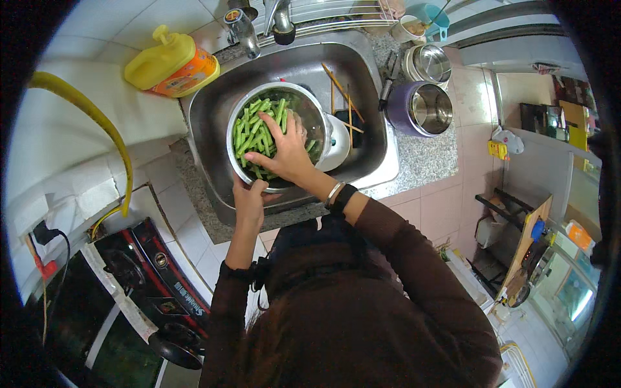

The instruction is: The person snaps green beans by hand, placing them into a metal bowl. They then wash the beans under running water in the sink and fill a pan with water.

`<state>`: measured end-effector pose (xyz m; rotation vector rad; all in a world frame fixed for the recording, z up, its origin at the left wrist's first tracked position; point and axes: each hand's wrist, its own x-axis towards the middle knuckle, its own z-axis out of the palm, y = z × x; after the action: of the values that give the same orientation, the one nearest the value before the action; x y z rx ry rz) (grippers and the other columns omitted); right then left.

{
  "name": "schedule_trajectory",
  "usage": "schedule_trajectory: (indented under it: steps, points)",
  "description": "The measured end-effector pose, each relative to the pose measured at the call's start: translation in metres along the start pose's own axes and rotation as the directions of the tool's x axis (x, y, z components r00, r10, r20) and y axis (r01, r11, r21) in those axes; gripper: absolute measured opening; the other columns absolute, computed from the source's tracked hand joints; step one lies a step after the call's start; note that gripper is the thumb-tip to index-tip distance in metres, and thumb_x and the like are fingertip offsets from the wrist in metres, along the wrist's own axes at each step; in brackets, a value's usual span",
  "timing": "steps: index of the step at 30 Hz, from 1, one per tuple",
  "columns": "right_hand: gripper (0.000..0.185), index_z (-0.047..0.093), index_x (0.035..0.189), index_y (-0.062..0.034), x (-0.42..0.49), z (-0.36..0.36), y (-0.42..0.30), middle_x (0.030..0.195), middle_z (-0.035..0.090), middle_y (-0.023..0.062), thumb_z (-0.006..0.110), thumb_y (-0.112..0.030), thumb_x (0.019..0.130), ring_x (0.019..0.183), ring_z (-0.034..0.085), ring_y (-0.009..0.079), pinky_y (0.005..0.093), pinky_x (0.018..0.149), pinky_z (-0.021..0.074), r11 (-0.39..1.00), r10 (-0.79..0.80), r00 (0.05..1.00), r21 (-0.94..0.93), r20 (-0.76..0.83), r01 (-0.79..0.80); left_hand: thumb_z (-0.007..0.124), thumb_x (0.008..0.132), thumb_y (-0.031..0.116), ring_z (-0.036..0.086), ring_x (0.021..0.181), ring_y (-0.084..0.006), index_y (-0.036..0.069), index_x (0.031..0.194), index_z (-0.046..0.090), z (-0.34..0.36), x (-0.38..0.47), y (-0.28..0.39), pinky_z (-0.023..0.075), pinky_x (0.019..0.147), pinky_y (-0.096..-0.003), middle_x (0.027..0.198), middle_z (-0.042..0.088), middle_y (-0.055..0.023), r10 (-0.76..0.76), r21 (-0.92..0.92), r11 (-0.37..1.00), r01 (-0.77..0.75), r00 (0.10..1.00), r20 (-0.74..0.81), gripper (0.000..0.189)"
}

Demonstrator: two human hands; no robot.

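A round metal basin (318, 109) holds a heap of cut green beans (254, 128), banked toward its left side. My left hand (250, 194) grips the near rim of the basin, thumb on the edge. Over the beans lies my right hand (284, 145), fingers spread and touching them; whether it grasps any is hard to tell. The basin is in or just above the stainless steel sink (208, 131). Right of it, partly hidden, a white bowl (339, 148) rests in the sink. Several wooden chopsticks (339, 87) lie near a dark object at the sink's right.
A yellow detergent jug (170, 65) stands at the back left, beside the faucet (281, 24). A purple insulated pot (419, 109), metal bowls (429, 63) and a knife-like utensil (388, 80) occupy the right counter. A black gas stove (145, 291) is at lower left, a yellow hose (106, 116) above it.
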<state>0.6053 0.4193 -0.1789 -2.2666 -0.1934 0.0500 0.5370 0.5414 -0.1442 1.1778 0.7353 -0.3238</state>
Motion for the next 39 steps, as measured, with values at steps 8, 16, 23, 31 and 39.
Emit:
schedule_trajectory:
  steps: [8,16,23,31,39]
  points:
    - [0.091,0.041,0.142,-0.0190,0.005,0.010,-0.002,0.142,0.019,0.0381,0.078,-0.056,0.067,0.129,0.025,0.0577,0.0601,0.105,0.0262,0.985,-0.095,0.993,0.140,-0.065,0.103,0.048,0.074,-0.008,0.063,0.093,-0.0254,0.011,0.144,0.027,-0.008,-0.003,0.002,0.0638,0.064,-0.0367,0.123,0.049,-0.0135,0.058,0.039,0.998,-0.055,0.996,-0.070,0.075]
    - [0.092,0.042,0.141,-0.0175,0.006,0.015,-0.002,0.145,0.012,0.0408,0.077,-0.058,0.066,0.130,0.022,0.0592,0.0602,0.106,0.0245,0.972,-0.109,0.989,0.197,-0.100,0.127,0.048,0.074,-0.010,0.064,0.092,-0.0261,0.012,0.144,0.027,-0.009,-0.006,0.005,0.0640,0.063,-0.0361,0.122,0.049,-0.0145,0.068,0.021,0.998,-0.067,0.995,-0.066,0.076]
    - [0.090,0.043,0.140,-0.0169,0.007,0.021,-0.001,0.144,0.016,0.0401,0.076,-0.059,0.068,0.128,0.025,0.0581,0.0608,0.105,0.0257,0.966,-0.115,0.988,0.220,-0.103,0.135,0.048,0.075,-0.010,0.064,0.093,-0.0266,0.012,0.142,0.030,-0.005,-0.012,0.009,0.0642,0.064,-0.0375,0.120,0.049,-0.0144,0.111,0.034,0.993,-0.109,0.991,-0.077,0.073]
    - [0.094,0.035,0.145,-0.0181,0.012,0.023,-0.006,0.145,0.016,0.0392,0.071,-0.063,0.071,0.128,0.026,0.0570,0.0625,0.104,0.0258,0.976,-0.151,0.987,0.149,-0.058,0.158,0.047,0.076,-0.008,0.064,0.097,-0.0308,0.008,0.140,0.030,-0.010,-0.012,0.011,0.0636,0.069,-0.0431,0.123,0.049,-0.0152,0.089,-0.013,0.996,-0.091,0.990,-0.114,0.068]
    - [0.078,0.030,0.148,-0.0121,0.002,-0.017,-0.018,0.144,0.025,0.0367,0.060,-0.049,0.086,0.130,0.030,0.0560,0.0602,0.105,0.0281,0.938,-0.308,0.938,-0.117,0.158,0.327,0.047,0.077,-0.001,0.066,0.098,-0.0319,0.003,0.133,0.035,-0.027,-0.003,-0.007,0.0618,0.074,-0.0507,0.118,0.055,-0.0165,-0.024,-0.272,0.962,0.009,0.998,-0.054,0.057]
